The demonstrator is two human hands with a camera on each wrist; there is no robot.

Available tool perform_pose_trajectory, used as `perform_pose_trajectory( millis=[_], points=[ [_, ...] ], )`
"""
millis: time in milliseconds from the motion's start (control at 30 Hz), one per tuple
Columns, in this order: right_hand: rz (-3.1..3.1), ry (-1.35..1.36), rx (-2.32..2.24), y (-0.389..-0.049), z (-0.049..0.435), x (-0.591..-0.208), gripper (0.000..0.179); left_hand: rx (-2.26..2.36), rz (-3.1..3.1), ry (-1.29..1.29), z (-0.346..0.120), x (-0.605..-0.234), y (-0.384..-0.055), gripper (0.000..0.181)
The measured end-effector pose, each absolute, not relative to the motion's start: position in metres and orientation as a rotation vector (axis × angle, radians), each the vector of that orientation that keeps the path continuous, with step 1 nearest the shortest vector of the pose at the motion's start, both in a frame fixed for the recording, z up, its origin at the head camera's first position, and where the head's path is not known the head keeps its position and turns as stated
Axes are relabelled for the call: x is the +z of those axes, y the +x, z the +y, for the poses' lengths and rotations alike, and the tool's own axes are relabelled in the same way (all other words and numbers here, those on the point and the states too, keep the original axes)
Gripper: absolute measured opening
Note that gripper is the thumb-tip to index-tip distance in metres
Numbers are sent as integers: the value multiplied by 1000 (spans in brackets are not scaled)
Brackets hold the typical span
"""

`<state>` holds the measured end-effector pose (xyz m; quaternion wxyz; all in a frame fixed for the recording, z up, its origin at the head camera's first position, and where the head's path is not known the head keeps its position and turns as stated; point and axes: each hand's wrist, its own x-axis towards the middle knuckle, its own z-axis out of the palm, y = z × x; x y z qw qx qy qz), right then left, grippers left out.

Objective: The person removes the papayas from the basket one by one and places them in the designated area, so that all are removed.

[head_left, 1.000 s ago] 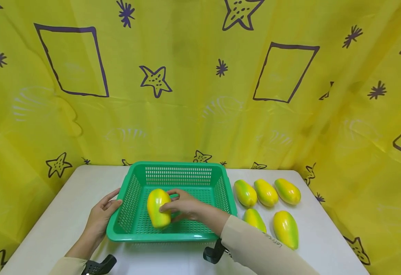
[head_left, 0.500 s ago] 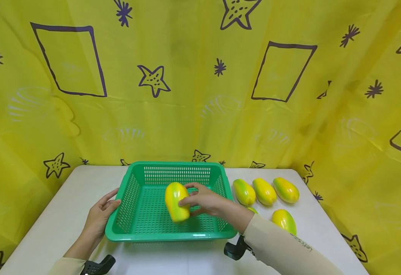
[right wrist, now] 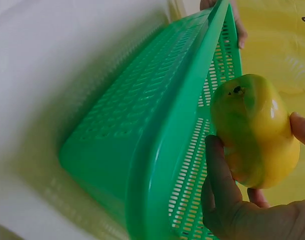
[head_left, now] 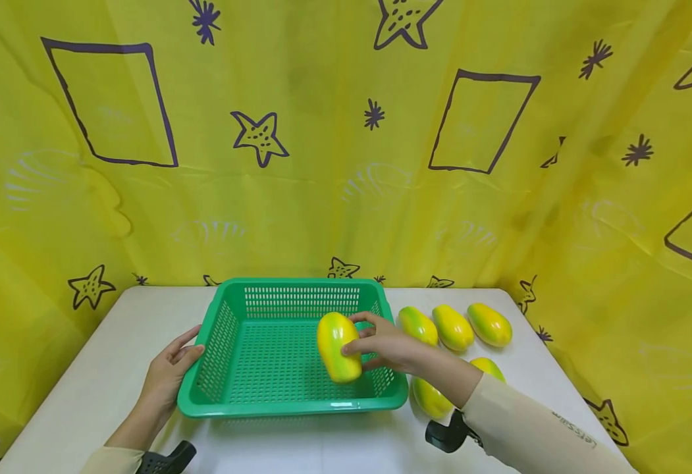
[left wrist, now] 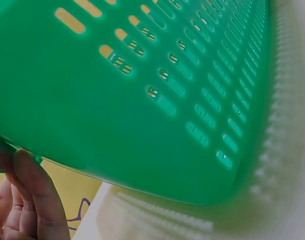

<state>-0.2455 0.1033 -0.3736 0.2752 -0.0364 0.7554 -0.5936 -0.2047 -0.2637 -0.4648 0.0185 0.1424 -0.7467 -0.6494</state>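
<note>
My right hand (head_left: 388, 343) grips a yellow-green mango (head_left: 337, 349) above the right part of the green plastic basket (head_left: 292, 409). Thumb and fingers hold it from its right side. In the right wrist view the mango (right wrist: 257, 130) shows its dark stem spot, with the slotted basket wall (right wrist: 192, 185) behind it. At the basket's left side, my left hand (head_left: 168, 368) holds the rim. Up close in the left wrist view, the left fingers (left wrist: 40, 190) are curled at that rim. No other mango shows inside the basket.
Three mangoes (head_left: 452, 328) lie in a row on the white table (head_left: 304, 447), right of the basket. Two more, one a partly hidden mango (head_left: 431, 398), lie nearer, behind my right forearm. A yellow patterned curtain (head_left: 322, 210) encloses the back and sides.
My right hand has carried the mango rightward, from the left-middle of the basket to its right part. The left hand stays at the rim.
</note>
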Motion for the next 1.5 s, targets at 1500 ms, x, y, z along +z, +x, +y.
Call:
perform_pose_trajectory(
  millis=[1500],
  points=[
    [2171,-59,-1445,-230,236,-333,82,-2001,-2361,491,-264,-463,-204,66]
  ],
)
